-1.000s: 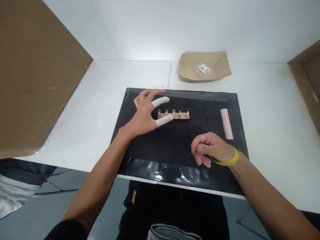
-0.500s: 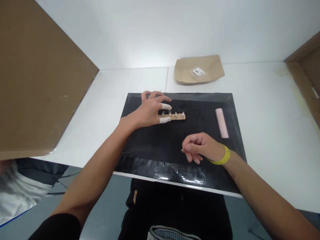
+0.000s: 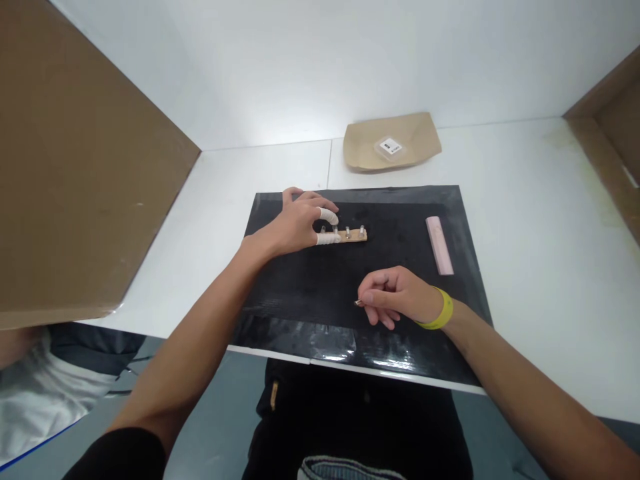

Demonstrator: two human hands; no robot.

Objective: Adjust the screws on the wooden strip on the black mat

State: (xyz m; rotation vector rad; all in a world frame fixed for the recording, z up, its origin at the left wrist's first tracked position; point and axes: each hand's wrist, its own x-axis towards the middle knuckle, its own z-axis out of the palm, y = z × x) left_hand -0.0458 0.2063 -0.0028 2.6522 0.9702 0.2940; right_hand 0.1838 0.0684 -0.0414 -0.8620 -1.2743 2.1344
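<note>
While the left hand is pinching the near-left end of the one wooden strip between capped thumb and forefinger, that strip is lying with its long axis left to right on the black mat, carrying what look like four small studs. Nearer the person, the right hand is closing on one tiny metal piece, below and right of the strip. One pink block is lying at far right.

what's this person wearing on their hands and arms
The left hand has white finger cots on the thumb and index finger. The right hand is bare, with a yellow wristband. A black sleeve shows on the left upper arm; both forearms are uncovered.
</note>
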